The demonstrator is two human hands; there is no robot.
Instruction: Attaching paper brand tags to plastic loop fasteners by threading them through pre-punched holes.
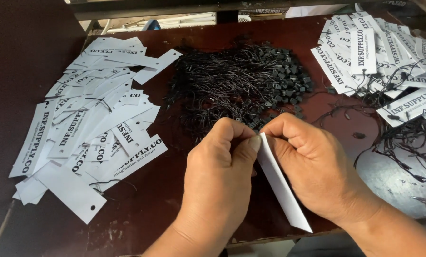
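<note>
Both hands meet at bottom middle of frame, over the dark desk [165, 200]. Left hand [217, 176] is curled, thumb & fingers pinching the top end of a white paper tag [279, 183]. Right hand [313, 164] pinches the same end from the other side, knuckles up. Tag slants down to the right, edge-on. Black string pile [237, 85] sits just above the hands. Loose tags [89, 128] at left; strung tags [379, 62] upper right.

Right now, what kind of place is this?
Probably a small garment-tag assembly bench. A dark brown wooden table holds loose white paper hang tags at left, a heap of black string fasteners in the middle, and strung tags at right. The left hand and right hand pinch one white tag.
</note>
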